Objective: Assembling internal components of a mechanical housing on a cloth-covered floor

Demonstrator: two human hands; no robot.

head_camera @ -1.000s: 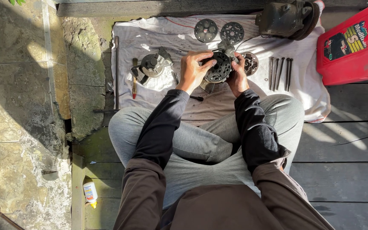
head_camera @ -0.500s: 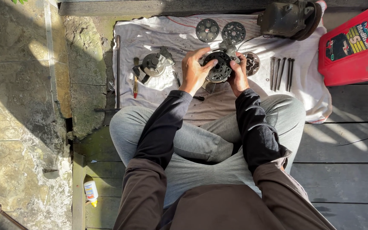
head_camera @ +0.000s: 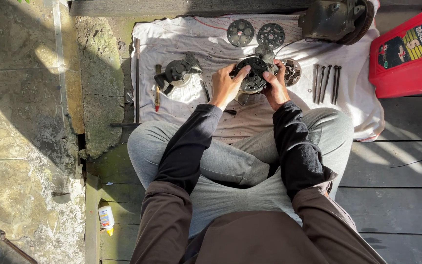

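I sit cross-legged in front of a white cloth (head_camera: 186,36). Both hands grip a round dark metal machine part (head_camera: 253,76) held just above the cloth. My left hand (head_camera: 225,85) clasps its left side, thumb across the face. My right hand (head_camera: 274,85) holds its right side. A similar metal part with a bracket (head_camera: 178,73) lies on the cloth to the left. Two flat perforated discs (head_camera: 240,32) (head_camera: 270,35) lie beyond the held part, and a smaller round part (head_camera: 292,71) sits right beside my right hand.
Several long dark bolts (head_camera: 325,82) lie in a row on the cloth's right. A large dark housing (head_camera: 335,19) stands at top right, a red box (head_camera: 409,51) at far right. A screwdriver (head_camera: 157,90) and long rod (head_camera: 137,83) lie left. A small bottle (head_camera: 106,218) rests by my left knee.
Both hands have stayed on the round part, shifting it only slightly. Nothing else on the cloth has moved.
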